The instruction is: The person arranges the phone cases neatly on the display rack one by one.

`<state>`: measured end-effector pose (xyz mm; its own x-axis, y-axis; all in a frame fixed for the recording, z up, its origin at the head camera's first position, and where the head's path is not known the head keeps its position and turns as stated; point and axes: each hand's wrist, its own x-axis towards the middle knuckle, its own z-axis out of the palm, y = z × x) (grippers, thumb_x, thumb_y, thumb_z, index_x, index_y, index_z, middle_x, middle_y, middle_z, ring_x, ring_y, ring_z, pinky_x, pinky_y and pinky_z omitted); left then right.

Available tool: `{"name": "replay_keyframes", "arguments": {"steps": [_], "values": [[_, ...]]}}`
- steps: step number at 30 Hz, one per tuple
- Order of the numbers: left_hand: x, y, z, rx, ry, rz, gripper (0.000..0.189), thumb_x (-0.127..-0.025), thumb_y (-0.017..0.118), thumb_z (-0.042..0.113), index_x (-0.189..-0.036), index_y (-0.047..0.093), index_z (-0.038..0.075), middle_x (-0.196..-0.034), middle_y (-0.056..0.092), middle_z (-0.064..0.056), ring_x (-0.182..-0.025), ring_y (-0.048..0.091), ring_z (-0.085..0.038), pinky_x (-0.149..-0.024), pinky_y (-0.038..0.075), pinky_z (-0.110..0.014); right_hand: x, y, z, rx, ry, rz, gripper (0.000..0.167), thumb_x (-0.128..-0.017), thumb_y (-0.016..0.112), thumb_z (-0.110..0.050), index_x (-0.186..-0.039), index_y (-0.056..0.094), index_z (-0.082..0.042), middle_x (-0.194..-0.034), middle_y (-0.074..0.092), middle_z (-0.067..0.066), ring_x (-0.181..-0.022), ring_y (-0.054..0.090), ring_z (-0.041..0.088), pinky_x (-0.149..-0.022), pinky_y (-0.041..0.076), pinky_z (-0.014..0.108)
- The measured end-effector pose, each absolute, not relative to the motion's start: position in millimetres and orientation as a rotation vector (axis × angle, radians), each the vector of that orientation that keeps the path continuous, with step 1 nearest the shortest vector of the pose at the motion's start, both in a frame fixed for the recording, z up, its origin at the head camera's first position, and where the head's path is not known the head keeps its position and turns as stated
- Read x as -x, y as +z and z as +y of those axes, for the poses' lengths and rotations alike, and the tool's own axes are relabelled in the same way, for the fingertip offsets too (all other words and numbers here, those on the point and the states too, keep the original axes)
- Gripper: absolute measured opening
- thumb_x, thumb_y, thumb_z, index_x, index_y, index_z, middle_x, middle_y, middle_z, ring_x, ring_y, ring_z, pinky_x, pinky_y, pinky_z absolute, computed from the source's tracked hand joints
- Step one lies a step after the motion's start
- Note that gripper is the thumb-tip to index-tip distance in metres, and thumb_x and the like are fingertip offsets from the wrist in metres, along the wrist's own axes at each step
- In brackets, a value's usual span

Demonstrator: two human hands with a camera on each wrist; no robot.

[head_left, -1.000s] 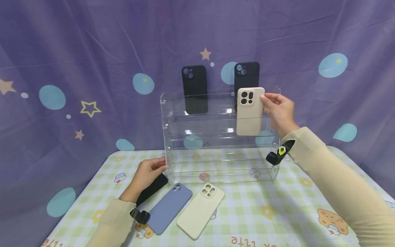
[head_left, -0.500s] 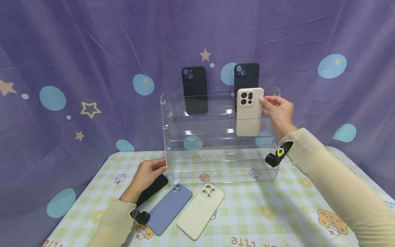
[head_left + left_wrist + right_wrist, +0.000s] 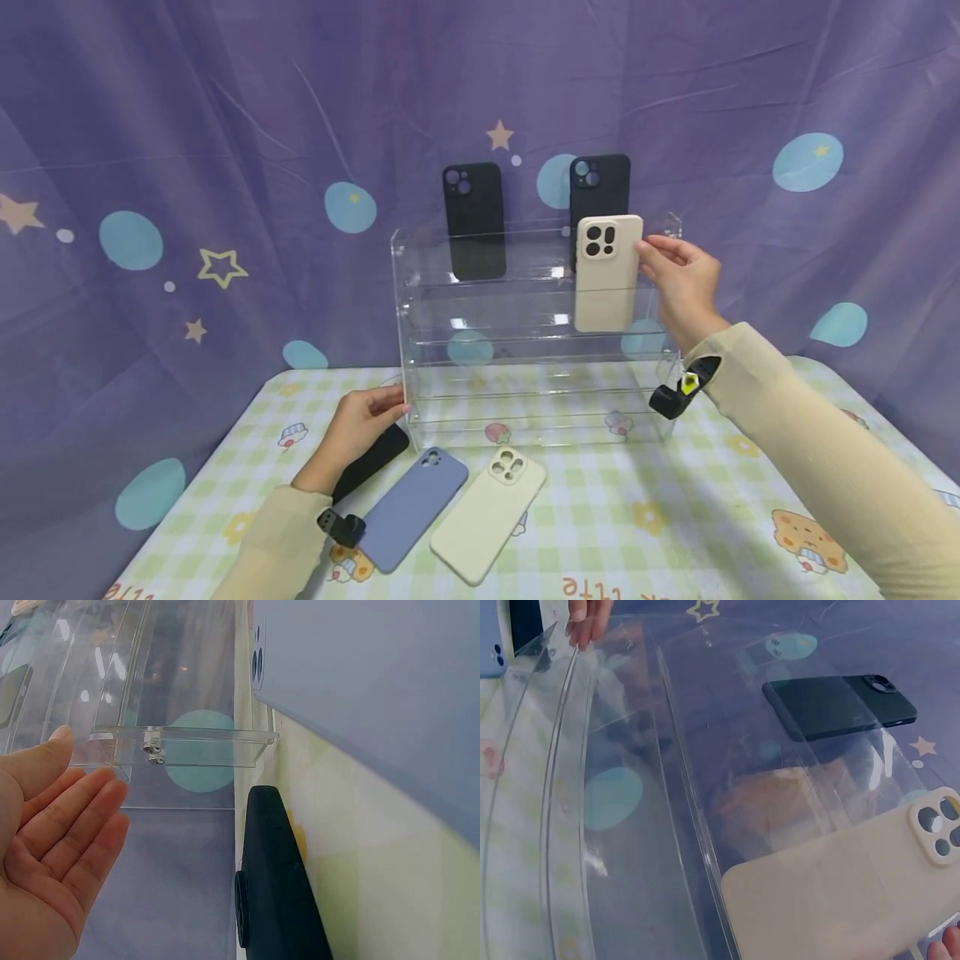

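My right hand (image 3: 684, 279) pinches the right edge of a pale beige phone case (image 3: 606, 292) between thumb and fingers. The case stands upright in the second tier of a clear acrylic display stand (image 3: 491, 312), its bottom edge at the shelf. Behind it, a black phone case (image 3: 603, 183) is partly covered. Another black phone case (image 3: 476, 221) leans in the top tier to the left. Low on the stand's left side panel, my left hand (image 3: 363, 421) holds the edge, thumb in front and fingers outside. In the right wrist view only fingertips (image 3: 949, 946) show beside the beige case (image 3: 832, 892).
On the checked tablecloth (image 3: 675, 525) lie a blue-grey phone case (image 3: 412, 508), a cream phone case (image 3: 487, 517) and a black phone case (image 3: 371, 462) partly under the left forearm. A purple curtain (image 3: 247, 108) hangs behind the stand.
The right hand and wrist have shifted very slightly while still pinching the beige case. The left hand and the other cases look the same.
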<state>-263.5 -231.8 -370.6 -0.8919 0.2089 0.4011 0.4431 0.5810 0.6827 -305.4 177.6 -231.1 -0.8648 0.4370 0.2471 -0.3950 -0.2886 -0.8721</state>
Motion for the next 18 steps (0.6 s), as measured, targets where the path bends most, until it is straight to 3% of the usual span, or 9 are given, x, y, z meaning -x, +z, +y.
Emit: {"name": "replay_keyframes", "arguments": {"steps": [4,9,18], "values": [[264,-372,-232,0.537,-1.19,-2.539,0.032,-0.086,0.069,0.009,-0.113,0.065,-0.008,-0.101,0.07,-0.018,-0.091,0.068,-0.028,-0.074,0.056,-0.027,295,-235,185,0.016,2.184,-1.48,0.014,-0.078,0.076,-0.002,-0.09,0.071,-0.005,-0.077,0.069,-0.003,-0.076,0.066,0.008,-0.074,0.054,0.019],[265,-372,-233,0.545,-1.198,-2.54,0.032,-0.086,0.069,0.008,-0.113,0.065,-0.007,-0.102,0.07,-0.018,-0.092,0.068,-0.028,-0.075,0.056,-0.027,280,-248,200,-0.036,2.068,-1.644,0.026,-0.079,0.076,-0.009,-0.103,0.07,-0.002,-0.079,0.07,-0.008,-0.076,0.066,0.004,-0.071,0.052,0.014],[265,-370,-235,0.567,-1.195,-2.551,0.035,-0.088,0.068,0.013,-0.114,0.064,-0.009,-0.105,0.068,-0.021,-0.092,0.068,-0.03,-0.074,0.056,-0.032,260,-301,235,-0.098,1.941,-1.805,0.032,-0.082,0.074,-0.011,-0.11,0.067,0.002,-0.085,0.071,-0.013,-0.082,0.065,-0.001,-0.074,0.049,0.008]]}}
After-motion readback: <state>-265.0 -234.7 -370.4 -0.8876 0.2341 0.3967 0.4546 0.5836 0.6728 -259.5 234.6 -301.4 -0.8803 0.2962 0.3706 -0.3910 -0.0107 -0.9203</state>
